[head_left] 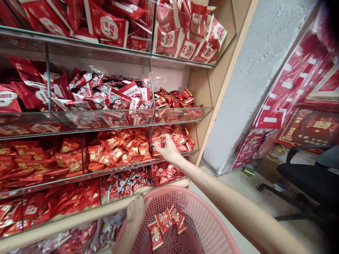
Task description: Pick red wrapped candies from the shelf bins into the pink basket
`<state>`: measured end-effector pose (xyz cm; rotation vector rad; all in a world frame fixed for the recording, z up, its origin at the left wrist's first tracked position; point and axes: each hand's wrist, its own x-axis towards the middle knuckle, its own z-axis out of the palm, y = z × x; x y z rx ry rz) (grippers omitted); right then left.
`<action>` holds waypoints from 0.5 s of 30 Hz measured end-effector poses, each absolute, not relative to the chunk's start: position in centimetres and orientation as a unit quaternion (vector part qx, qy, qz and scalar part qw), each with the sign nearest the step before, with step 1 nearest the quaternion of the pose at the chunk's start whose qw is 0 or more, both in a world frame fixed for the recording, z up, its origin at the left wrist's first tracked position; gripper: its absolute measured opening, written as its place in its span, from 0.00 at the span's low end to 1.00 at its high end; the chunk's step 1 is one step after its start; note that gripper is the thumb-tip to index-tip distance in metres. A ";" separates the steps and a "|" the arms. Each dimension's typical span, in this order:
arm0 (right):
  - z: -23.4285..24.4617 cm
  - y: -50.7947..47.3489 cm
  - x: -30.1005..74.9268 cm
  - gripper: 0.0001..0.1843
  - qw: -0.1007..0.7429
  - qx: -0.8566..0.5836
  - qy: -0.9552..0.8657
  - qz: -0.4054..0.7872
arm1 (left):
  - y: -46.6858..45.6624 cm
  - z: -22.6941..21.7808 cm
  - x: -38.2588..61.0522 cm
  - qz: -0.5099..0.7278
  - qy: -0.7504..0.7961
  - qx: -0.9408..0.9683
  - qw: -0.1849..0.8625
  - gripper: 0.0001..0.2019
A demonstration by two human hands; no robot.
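My right hand (168,149) reaches into a glass-fronted compartment at the right end of a shelf. Thumb and fingers are pinched on a small red packet (156,142) at the compartment's left side. More red packets (182,138) lie heaped behind and to the right of that hand. Below, my left hand (136,210) is wrapped over the rim of a pink plastic basket (212,215) with a perforated wall. Inside the basket lie several small red and gold packets (164,220), grouped near the middle.
Wooden shelving (225,74) with glass dividers holds many red packets in tiers. Orange-red packets (115,150) fill the compartment to the left. A grey wall (235,106) stands right of the shelf. Farther right are a black chair (304,180) and red wrapped goods (286,88).
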<state>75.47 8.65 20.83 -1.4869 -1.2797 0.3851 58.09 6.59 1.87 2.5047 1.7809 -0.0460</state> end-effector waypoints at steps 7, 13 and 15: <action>22.8 7.0 77.1 0.26 0.641 -0.576 -0.376 0.341 | 6.7 1.3 58.1 0.000 0.586 0.810 0.029 0.24; 24.3 3.4 80.3 0.12 0.665 -0.463 -0.317 0.493 | 6.6 1.3 58.1 -0.004 0.590 0.807 0.023 0.24; 23.9 1.6 80.7 0.12 0.665 -0.443 -0.318 0.510 | 6.6 1.4 58.2 -0.010 0.589 0.808 0.025 0.24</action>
